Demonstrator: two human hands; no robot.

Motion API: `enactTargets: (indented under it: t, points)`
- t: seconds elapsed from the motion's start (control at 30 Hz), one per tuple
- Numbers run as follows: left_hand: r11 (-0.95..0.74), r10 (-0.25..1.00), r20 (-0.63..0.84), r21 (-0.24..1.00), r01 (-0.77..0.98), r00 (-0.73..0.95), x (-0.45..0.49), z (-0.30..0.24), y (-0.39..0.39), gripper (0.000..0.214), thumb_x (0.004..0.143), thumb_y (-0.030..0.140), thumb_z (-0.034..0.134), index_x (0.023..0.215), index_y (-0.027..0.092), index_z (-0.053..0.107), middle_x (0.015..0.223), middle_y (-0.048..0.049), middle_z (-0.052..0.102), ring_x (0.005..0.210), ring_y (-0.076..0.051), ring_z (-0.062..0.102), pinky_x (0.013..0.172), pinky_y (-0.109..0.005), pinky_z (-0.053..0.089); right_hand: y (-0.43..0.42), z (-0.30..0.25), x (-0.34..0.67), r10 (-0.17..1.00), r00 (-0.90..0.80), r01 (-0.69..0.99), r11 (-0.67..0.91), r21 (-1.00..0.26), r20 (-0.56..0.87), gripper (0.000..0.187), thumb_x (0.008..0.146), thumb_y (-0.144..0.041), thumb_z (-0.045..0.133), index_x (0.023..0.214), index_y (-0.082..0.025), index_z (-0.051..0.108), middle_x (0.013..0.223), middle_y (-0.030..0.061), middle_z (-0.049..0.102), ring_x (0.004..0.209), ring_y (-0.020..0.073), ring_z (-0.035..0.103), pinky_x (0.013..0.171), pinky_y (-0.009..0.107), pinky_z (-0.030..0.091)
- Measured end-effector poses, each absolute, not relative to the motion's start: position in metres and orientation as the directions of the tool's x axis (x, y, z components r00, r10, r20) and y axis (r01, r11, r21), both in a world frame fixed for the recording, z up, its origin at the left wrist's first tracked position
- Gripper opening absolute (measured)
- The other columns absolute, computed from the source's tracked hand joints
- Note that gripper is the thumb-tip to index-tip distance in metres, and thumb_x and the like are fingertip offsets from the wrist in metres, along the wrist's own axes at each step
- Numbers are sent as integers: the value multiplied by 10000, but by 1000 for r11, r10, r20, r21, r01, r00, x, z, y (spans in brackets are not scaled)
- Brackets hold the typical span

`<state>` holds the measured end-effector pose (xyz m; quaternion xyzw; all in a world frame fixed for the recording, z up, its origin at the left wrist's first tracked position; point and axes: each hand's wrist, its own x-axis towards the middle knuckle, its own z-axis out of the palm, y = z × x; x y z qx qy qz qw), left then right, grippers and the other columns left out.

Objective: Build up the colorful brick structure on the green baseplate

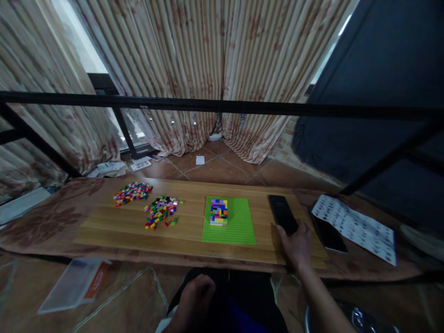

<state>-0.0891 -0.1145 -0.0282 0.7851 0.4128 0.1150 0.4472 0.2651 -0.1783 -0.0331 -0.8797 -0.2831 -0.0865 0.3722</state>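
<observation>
My right hand (297, 243) grips the near end of a black smartphone (281, 212), thumb at its left edge and fingers at its right, at the right part of the wooden board (138, 236). My left hand (197, 296) rests on my lap with its fingers curled in, and nothing shows in it. Mid-board lies a green baseplate (239, 226). A block of many-coloured toy bricks (219, 212) stands on its left half, built several layers high.
Two heaps of loose bricks, a far pile (133, 193) and a nearer pile (161, 210), lie on the left. A second dark phone (331, 236) lies partly under a printed sheet (357, 224) on the right. A black rail (222, 106) crosses behind. A clear plastic container (69, 286) lies lower left.
</observation>
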Motion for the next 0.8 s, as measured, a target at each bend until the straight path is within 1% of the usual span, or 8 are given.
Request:
enactTargets:
  t: [0.07, 0.17, 0.23, 0.3, 0.47, 0.53, 0.7, 0.8]
  points:
    - [-277, 743, -184, 790, 547, 643, -90, -32, -112, 224, 832, 286, 446, 707, 192, 606, 745, -21, 634, 727, -154, 588, 685, -235, 435, -193, -31, 273, 395, 831, 556, -562, -612, 392, 866, 775, -638, 487, 1375, -26, 360, 1348, 258, 427, 1286, 362, 377, 1025, 472, 352]
    - [-301, 719, -203, 771, 561, 665, -90, -39, -107, 252, 847, 316, 434, 711, 196, 609, 727, -17, 621, 705, -156, 579, 665, -239, 433, -224, -30, 296, 259, 885, 449, -698, -558, 388, 802, 799, -583, 468, 1364, -20, 385, 1322, 274, 449, 1267, 387, 395, 1009, 507, 353]
    - [-310, 706, -207, 769, 559, 678, -87, -41, -105, 254, 849, 317, 433, 705, 197, 604, 726, -16, 617, 701, -157, 575, 664, -239, 433, -244, -31, 314, 172, 932, 321, -798, -510, 318, 800, 786, -582, 485, 1368, -41, 390, 1313, 281, 453, 1243, 420, 415, 976, 554, 362]
    - [-312, 700, -206, 773, 552, 684, -83, -40, -105, 252, 848, 313, 433, 693, 197, 595, 722, -13, 614, 702, -156, 574, 668, -237, 435, -260, -32, 332, 148, 961, 245, -849, -469, 235, 808, 773, -602, 493, 1365, -61, 400, 1296, 282, 466, 1225, 441, 432, 944, 578, 372]
    - [-305, 699, -237, 754, 582, 674, -72, -37, -107, 242, 830, 300, 433, 680, 197, 593, 712, -11, 617, 696, -158, 580, 663, -243, 432, -271, -30, 362, 241, 967, 255, -888, -383, 86, 815, 764, -648, 475, 1388, -131, 390, 1247, 245, 521, 1138, 424, 522, 875, 558, 416]
    - [-311, 701, -237, 747, 587, 673, -71, -40, -108, 235, 825, 290, 430, 689, 197, 597, 719, -13, 622, 703, -160, 585, 670, -247, 430, -270, -29, 369, 274, 961, 273, -902, -336, 46, 815, 759, -644, 480, 1390, -139, 378, 1250, 239, 524, 1120, 413, 539, 856, 553, 425]
    - [-328, 696, -220, 750, 575, 684, -72, -47, -108, 248, 842, 311, 423, 709, 198, 600, 745, -17, 631, 721, -162, 588, 692, -253, 429, -266, -25, 378, 316, 947, 319, -926, -202, 46, 814, 754, -601, 510, 1384, -106, 367, 1227, 257, 553, 1126, 426, 544, 854, 538, 433]
    - [-312, 696, -228, 758, 573, 681, -72, -46, -108, 242, 833, 317, 439, 689, 195, 591, 740, -18, 629, 705, -161, 577, 683, -252, 430, -267, -17, 380, 355, 935, 351, -912, -211, 19, 865, 732, -574, 547, 1394, -60, 332, 1141, 258, 605, 1060, 412, 593, 838, 512, 450]
